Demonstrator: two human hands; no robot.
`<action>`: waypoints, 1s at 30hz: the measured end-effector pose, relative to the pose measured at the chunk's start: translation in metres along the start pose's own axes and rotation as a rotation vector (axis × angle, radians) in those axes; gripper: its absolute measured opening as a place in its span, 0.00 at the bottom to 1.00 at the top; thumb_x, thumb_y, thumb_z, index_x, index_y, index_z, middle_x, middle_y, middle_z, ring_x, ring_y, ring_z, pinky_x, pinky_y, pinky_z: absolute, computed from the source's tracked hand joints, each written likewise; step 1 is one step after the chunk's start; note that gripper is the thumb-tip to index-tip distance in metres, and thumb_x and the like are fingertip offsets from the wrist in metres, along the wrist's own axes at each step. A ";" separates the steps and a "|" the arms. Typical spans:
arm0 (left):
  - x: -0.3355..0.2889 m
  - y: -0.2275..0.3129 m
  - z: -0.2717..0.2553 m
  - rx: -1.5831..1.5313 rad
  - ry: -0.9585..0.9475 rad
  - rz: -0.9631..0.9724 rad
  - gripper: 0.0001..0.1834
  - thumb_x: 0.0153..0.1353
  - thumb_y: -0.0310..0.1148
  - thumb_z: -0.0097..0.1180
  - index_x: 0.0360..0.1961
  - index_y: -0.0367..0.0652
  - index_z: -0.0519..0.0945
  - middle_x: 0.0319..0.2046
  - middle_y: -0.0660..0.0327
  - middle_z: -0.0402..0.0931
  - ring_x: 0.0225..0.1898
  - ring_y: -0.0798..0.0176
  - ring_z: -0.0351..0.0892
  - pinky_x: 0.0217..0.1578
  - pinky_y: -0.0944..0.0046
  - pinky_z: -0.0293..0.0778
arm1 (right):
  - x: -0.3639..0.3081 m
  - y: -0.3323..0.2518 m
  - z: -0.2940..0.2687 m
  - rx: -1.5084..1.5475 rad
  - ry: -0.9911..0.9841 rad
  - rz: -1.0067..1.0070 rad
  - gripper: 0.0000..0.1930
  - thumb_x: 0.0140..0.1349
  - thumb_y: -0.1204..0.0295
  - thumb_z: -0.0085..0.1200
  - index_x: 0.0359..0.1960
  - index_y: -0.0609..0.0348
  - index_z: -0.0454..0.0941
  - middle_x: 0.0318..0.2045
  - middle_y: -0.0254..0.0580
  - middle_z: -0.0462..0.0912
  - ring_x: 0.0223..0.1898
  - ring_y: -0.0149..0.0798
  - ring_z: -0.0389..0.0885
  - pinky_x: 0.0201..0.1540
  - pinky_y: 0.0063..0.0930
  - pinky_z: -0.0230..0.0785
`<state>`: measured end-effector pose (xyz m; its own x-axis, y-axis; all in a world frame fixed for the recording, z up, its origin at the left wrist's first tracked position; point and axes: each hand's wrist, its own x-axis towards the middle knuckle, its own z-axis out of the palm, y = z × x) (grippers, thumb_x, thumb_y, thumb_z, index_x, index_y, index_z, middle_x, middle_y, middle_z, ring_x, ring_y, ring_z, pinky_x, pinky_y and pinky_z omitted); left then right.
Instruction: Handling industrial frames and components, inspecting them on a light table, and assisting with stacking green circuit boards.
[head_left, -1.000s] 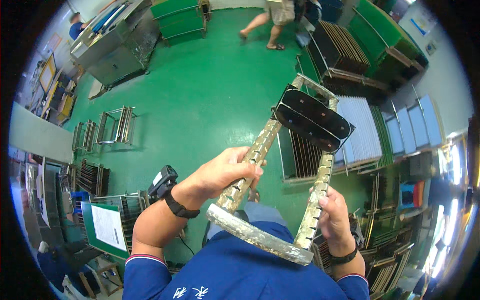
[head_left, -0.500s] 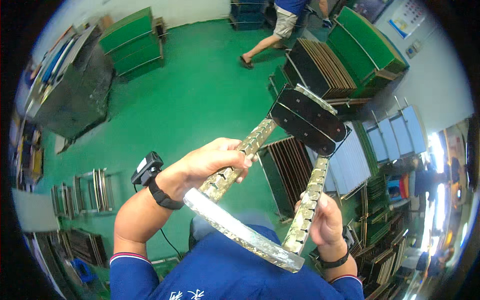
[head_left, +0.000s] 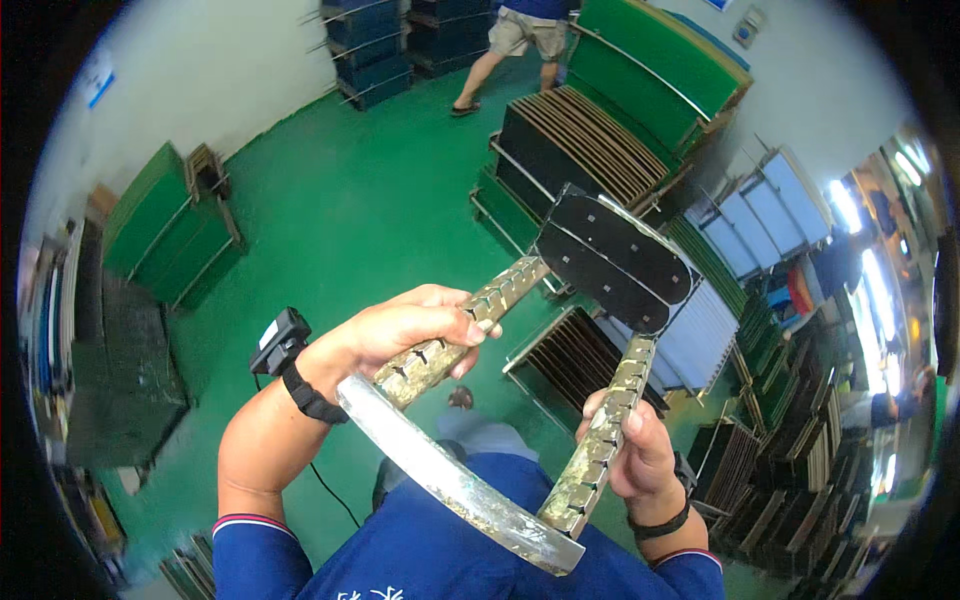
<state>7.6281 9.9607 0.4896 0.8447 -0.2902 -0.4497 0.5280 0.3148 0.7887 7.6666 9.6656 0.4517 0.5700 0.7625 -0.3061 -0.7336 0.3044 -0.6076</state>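
Well, the notched metal frame (head_left: pixel 440 470) is up in front of the blue shirt (head_left: pixel 430 555), left hand (head_left: pixel 415 330) and right hand (head_left: pixel 648 455) each wrapped round one side. Its black plate (head_left: pixel 610 262), farther from the shirt, might fall if a hand tips it.

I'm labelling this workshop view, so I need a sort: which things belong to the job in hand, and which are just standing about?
Job in hand:
- worn, notched frame, held by the left hand and right hand
- black panel at its far end

Apparently just standing about:
- green panels
- pale blue panels
- dark blue stacks
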 end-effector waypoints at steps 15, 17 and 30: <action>0.022 0.039 -0.011 0.132 -0.120 -0.111 0.20 0.55 0.39 0.55 0.45 0.35 0.73 0.20 0.58 0.74 0.14 0.70 0.70 0.12 0.73 0.66 | -0.001 0.023 0.023 0.075 0.101 -0.273 0.26 0.60 0.57 0.54 0.45 0.74 0.69 0.32 0.55 0.80 0.32 0.41 0.83 0.31 0.28 0.78; 0.022 0.048 -0.009 0.176 -0.133 -0.125 0.20 0.56 0.39 0.54 0.45 0.35 0.73 0.20 0.57 0.74 0.14 0.70 0.71 0.12 0.73 0.67 | 0.000 0.026 0.025 0.107 0.108 -0.299 0.26 0.61 0.56 0.54 0.45 0.73 0.69 0.31 0.55 0.80 0.31 0.41 0.83 0.31 0.28 0.78; 0.020 0.057 0.002 0.273 -0.102 -0.193 0.19 0.58 0.40 0.51 0.45 0.36 0.72 0.20 0.57 0.74 0.14 0.69 0.71 0.12 0.72 0.67 | -0.003 0.038 0.023 0.192 0.134 -0.318 0.26 0.58 0.55 0.54 0.45 0.71 0.71 0.31 0.53 0.81 0.31 0.39 0.83 0.34 0.29 0.78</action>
<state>7.6751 9.9704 0.5263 0.7108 -0.4143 -0.5684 0.6230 -0.0043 0.7822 7.6281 9.6879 0.4466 0.8142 0.5351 -0.2252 -0.5608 0.6244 -0.5437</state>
